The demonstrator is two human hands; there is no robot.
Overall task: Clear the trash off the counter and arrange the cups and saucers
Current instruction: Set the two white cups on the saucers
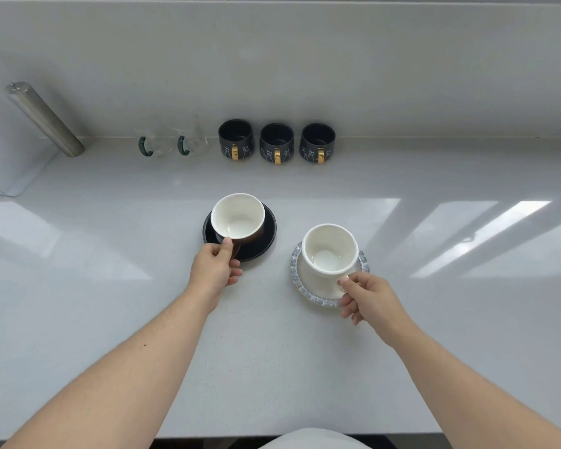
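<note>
A brown cup with a white inside [238, 215] stands on a black saucer [268, 231] at the counter's middle. My left hand [216, 267] grips this cup at its near side, thumb on the rim. To the right, a white cup [329, 249] sits on a white saucer with a wavy glass-like rim [297, 277]. My right hand [368, 294] holds the white cup by its handle. Along the back wall stand three dark mugs with gold handles [276, 142] and two clear glass cups with green handles [172, 142].
A brushed metal cylinder [44, 119] leans at the back left above a recessed corner. The pale grey counter [110, 303] runs wide to both sides, with its front edge near my body. No trash shows in view.
</note>
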